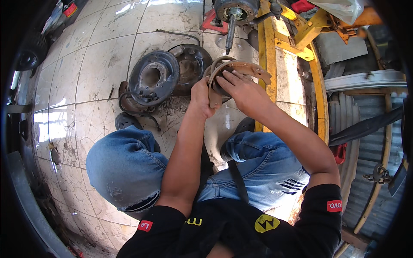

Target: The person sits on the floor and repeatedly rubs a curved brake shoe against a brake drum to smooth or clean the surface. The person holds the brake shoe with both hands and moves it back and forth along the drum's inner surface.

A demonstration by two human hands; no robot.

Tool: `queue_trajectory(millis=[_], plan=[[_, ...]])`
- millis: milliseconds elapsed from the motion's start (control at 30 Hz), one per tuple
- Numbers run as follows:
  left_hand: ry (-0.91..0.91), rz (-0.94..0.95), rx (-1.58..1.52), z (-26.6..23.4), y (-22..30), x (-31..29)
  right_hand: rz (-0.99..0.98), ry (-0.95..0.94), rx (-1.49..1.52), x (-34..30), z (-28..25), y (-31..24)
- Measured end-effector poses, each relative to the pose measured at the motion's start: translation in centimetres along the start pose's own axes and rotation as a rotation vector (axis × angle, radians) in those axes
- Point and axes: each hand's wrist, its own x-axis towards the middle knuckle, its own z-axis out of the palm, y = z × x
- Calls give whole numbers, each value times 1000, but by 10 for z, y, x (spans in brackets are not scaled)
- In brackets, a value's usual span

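Observation:
A curved brown brake shoe [251, 69] is held up in front of me, above the tiled floor. My left hand [201, 98] is closed around its left end. My right hand [244, 91] presses its bent fingers on a dark piece [220, 85] inside the curve; the fingers and the shoe hide most of it, so its kind is unclear. Beyond my left hand lie two round dark brake backing plates, the nearer one [138, 80] with a large centre hole and leaning over the farther one [203, 55].
Another curved shoe [126, 102] and a black hose or cable [155, 121] lie by the plates. A hub with a threaded shaft [232, 26] stands at the far side. To the right rises a yellow metal frame [319, 99], with corrugated sheets [370, 142] beyond. A tyre [32, 51] is far left.

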Motion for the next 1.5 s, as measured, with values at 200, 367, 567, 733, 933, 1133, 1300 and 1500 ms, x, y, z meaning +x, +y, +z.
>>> queue_trajectory(millis=[200,367,567,733,933,1133,1300,1500], plan=[[-57,16,-1,-3,-2,1,0,-12,-12,-1,1,1],[-22,11,6,0,0,-1,6,-16,-8,-1,1,0],[-21,22,-3,1,0,-2,0,-12,-3,-1,3,1],[-13,19,4,2,0,-3,45,-88,2,0,2,0],[-49,6,50,-9,-1,7,-24,-6,-48,1,2,4],[45,-13,108,4,0,-2,5,-14,-94,-5,6,17],[-23,7,83,-3,-1,1,16,-21,-87,-3,1,14],[-4,8,14,-1,1,-1,-79,-25,-71,-2,1,-4]])
